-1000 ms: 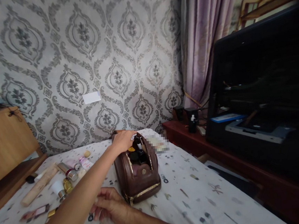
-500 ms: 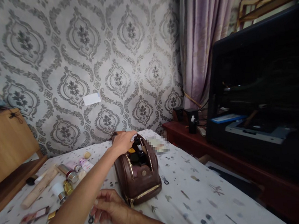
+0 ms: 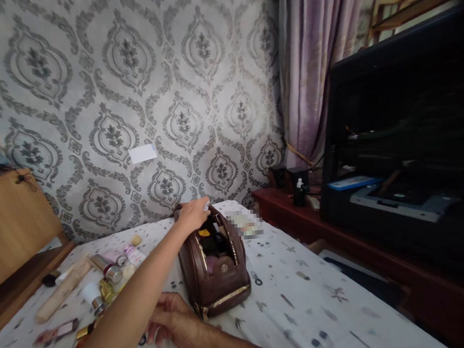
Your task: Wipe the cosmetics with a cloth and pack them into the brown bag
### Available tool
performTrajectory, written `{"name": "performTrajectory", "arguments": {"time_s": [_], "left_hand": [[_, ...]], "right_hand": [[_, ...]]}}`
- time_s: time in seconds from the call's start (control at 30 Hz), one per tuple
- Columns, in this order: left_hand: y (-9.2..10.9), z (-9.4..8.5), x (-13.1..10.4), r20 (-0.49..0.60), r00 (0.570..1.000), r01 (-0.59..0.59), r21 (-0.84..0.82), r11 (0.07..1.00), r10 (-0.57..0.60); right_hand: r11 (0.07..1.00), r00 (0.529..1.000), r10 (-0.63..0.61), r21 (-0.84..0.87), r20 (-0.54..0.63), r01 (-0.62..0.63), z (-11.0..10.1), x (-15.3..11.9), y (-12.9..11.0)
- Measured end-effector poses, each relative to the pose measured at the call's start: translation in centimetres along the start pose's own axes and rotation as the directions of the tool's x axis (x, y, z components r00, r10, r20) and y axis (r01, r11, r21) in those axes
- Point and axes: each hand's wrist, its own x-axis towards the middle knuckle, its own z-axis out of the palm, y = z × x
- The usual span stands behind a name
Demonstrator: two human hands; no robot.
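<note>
A brown leather bag stands on the patterned white cloth, its zipped top gaping and dark bottles and a yellow item visible inside. At the bag's far left rim is my left hand, fingers closed round a small whitish item at the opening, too hidden to name. My right hand rests low in front of the bag's left side, below my left forearm, its fingers curled together; what they hold, if anything, is hidden.
Left of the bag lie a beige tube, a white-capped bottle, a pink-and-white tube and several other cosmetics. A dark red desk with a large black screen stands right; a wooden cabinet is left.
My left hand has risen slightly and shifted a little left at the bag's rim. My right hand has barely moved.
</note>
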Motion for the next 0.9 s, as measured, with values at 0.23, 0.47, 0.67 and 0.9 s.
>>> {"name": "performTrajectory", "arguments": {"time_s": [0.23,0.47,0.67,0.9], "left_hand": [[0.5,0.7,2.7,0.055,0.987,0.155,-0.127,0.98,-0.149],[-0.7,1.5,3.6,0.139,0.962,0.262,-0.227,0.938,-0.235],[-0.8,2.2,4.0,0.2,0.941,0.321,-0.275,0.906,-0.272],[-0.5,1.6,3.5,0.14,0.959,0.275,-0.242,0.93,-0.247]], "right_hand": [[1.0,1.0,0.007,-0.006,-0.02,-0.007,0.2,0.1,0.0],[1.0,1.0,0.025,0.013,-0.008,-0.025,0.2,-0.1,-0.3],[1.0,1.0,0.019,0.006,-0.008,-0.019,0.2,-0.1,-0.3],[1.0,1.0,0.012,-0.002,-0.011,-0.012,0.1,-0.1,-0.1]]}}
